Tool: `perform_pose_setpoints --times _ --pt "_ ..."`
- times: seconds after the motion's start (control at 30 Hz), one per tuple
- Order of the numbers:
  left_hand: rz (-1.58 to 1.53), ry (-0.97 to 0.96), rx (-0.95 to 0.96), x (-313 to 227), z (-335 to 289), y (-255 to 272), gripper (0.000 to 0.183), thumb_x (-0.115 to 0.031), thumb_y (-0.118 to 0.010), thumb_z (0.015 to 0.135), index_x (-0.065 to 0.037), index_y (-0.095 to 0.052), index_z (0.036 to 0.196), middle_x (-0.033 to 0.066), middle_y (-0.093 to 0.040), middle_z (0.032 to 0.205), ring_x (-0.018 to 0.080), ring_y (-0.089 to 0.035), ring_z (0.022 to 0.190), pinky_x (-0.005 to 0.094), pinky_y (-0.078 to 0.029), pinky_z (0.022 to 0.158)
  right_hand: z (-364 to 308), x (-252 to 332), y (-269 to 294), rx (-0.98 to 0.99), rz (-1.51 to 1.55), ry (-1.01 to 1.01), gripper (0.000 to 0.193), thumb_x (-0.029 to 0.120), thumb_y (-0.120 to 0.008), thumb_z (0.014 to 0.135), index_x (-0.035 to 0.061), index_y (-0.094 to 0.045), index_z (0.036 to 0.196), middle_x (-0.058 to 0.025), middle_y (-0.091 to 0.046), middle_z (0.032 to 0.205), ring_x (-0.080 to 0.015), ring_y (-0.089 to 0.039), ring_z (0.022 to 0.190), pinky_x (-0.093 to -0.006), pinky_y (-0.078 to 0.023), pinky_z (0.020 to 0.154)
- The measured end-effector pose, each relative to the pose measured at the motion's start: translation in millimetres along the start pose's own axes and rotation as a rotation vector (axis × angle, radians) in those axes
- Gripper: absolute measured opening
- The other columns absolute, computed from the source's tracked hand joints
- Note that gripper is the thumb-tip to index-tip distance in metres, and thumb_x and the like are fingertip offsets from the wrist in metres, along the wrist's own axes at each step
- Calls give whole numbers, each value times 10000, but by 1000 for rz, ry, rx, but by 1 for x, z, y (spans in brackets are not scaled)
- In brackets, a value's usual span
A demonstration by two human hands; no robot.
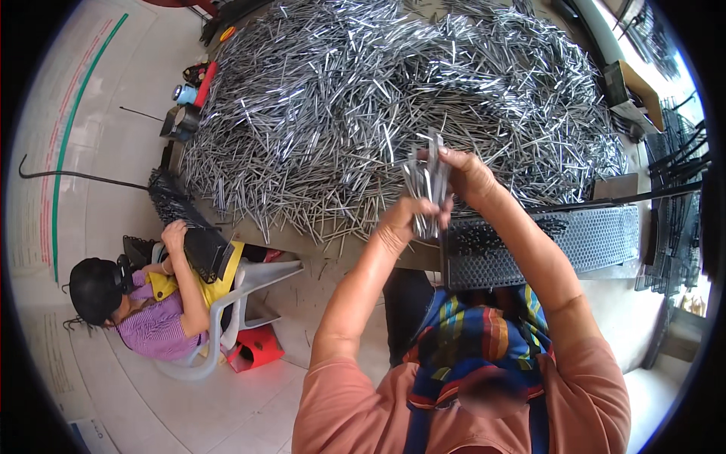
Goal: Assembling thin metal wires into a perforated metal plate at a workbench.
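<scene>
Metal strips: holding a loose, upright bundle over the near edge of a shiny heap covering much of the table; curling the fingers of the left hand around its lower part, pinching upper ends with those of the right hand; reaching across a perforated dark tray; working well apart from a seated co-worker
</scene>
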State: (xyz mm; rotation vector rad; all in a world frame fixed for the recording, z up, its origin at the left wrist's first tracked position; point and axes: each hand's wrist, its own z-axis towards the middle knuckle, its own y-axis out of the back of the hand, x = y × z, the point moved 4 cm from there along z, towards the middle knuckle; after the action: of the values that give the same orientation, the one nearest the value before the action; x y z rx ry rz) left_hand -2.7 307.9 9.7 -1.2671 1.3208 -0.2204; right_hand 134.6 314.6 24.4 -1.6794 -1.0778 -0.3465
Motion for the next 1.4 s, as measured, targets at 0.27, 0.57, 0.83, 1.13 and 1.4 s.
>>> perform_pose_setpoints --times 0.27,0.57,0.83,1.13,1.4 --pt "42 153 53 25 -46 1 618 -101 -728 623 22 -569 1207 136 -647 762 202 -641 618 297 -534 570 6 -4 -21 13 -94 120 408 283 -442 1023 -13 -653 836 -256 -696 995 -313 -674 956 -410 -515 915" --pt "652 -604 -589 75 -43 84 283 9 -723 773 20 -653 1046 40 -701 847 132 -658 736 283 -531 698 -24 45 9 -734 -1218 720 390 162 -686 870 10 -619 1223 -151 -692 1119 -279 -652 1026 -379 -490 950" --pt "19 -468 -534 13 -56 59 291 84 -608 732 39 -590 1019 155 -666 848 269 -681 749 367 -585 671 -75 15 -33 -380 -989 603 340 87 -730 782 -30 -685 1098 -129 -737 963 -185 -701 908 -314 -539 844" --pt "53 -44 -259 116 -126 -79 470 25 -701 641 -14 -608 1101 93 -673 878 227 -665 777 343 -553 716 -138 -32 -55 213 -985 529 565 327 -621 913 -3 -527 1362 -215 -596 1273 -328 -569 1192 -402 -481 973" --pt "57 237 -123 207 -161 -101 518 -17 -725 672 -3 -583 1170 123 -697 909 244 -699 825 376 -580 795 -218 -137 2 408 -587 38 602 489 -438 999 1 -579 1320 -161 -652 1220 -236 -633 1055 -380 -492 962"
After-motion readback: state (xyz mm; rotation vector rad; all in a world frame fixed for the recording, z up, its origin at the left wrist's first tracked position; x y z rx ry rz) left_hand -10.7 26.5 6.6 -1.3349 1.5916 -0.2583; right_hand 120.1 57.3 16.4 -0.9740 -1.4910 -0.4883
